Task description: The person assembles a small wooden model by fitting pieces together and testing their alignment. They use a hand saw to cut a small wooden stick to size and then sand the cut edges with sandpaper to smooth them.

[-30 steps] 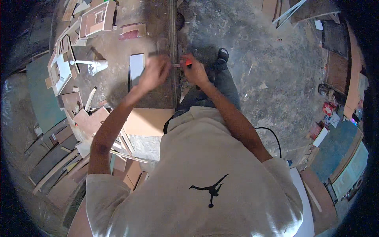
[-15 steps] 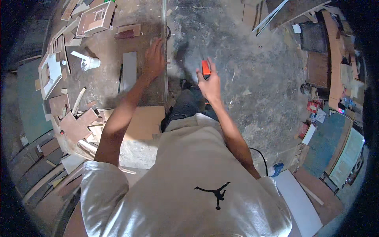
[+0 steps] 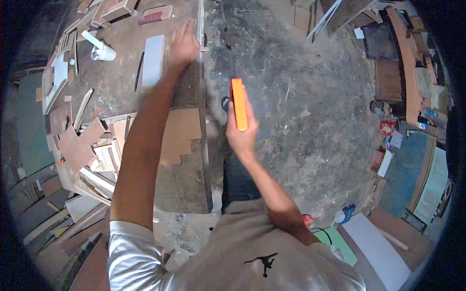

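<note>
My left hand [image 3: 185,44] lies palm down near the right edge of the brown worktable [image 3: 187,94], its fingers stretched forward. No held thing shows under it. Left of that hand, a pale flat board [image 3: 153,60] rests beside a thin black rod [image 3: 139,72]. Over the floor to the right of the table, my right hand [image 3: 242,131] is wrapped around a long, bright orange tool [image 3: 239,104]. The tool points forward; a thin dark line shows beyond its front end, and I cannot tell its exact kind.
A white tub [image 3: 106,54] with a pale stick stands on the table's left. Wood offcuts [image 3: 77,148] pile up nearer, and a brown sheet [image 3: 182,133] lies below my left forearm. At lower right, a blue tool [image 3: 345,213] sits by a white panel [image 3: 369,252].
My view has shifted, with more of the table's near end showing. My left hand reaches farther forward along the table edge. The orange tool has turned, showing a longer side, and is nearer me.
</note>
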{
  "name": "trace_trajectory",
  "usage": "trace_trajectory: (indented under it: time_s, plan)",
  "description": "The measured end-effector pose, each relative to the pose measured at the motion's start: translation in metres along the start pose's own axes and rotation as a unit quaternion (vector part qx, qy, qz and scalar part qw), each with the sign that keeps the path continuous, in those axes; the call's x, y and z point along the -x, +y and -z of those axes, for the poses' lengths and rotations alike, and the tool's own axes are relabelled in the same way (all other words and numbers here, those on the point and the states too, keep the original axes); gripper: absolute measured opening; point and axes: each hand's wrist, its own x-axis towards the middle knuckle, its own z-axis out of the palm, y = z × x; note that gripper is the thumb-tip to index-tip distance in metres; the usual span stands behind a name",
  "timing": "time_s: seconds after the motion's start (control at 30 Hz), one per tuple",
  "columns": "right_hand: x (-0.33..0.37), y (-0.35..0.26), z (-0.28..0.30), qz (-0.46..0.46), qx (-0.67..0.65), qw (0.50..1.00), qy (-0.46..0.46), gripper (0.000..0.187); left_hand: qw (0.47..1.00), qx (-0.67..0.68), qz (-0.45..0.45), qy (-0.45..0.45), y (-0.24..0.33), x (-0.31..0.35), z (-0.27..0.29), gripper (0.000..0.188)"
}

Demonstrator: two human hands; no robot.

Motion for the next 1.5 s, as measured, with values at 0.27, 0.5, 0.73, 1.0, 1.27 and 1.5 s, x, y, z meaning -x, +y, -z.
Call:
trace_trajectory:
  time_s: [0.27,0.5,0.73,1.0,1.27,1.5]
  plan:
    - [0.055,0.013,-0.015,0.053,0.01,0.998,-0.033,0.058,0.999,0.004,0.042,-0.019,0.009,-0.003,0.005,0.047]
    - [0.068,0.02,-0.034,0.069,0.011,0.997,-0.029,0.062,0.998,0.003,0.056,-0.039,0.008,-0.005,0.006,0.046]
    - [0.074,0.021,-0.041,0.057,0.026,0.998,-0.031,0.062,0.998,-0.029,0.044,-0.044,0.007,-0.007,0.004,0.049]
    - [0.083,0.018,-0.052,0.096,0.042,0.994,0.008,0.061,0.992,-0.043,0.083,-0.088,0.01,-0.011,0.0,0.049]
    - [0.093,0.014,-0.06,0.101,0.079,0.991,0.039,0.063,0.994,-0.019,0.057,-0.096,0.009,-0.006,0.004,0.047]
    - [0.099,0.016,-0.067,0.105,0.097,0.988,0.057,0.062,0.976,0.064,-0.124,-0.165,-0.013,0.014,0.025,0.036]
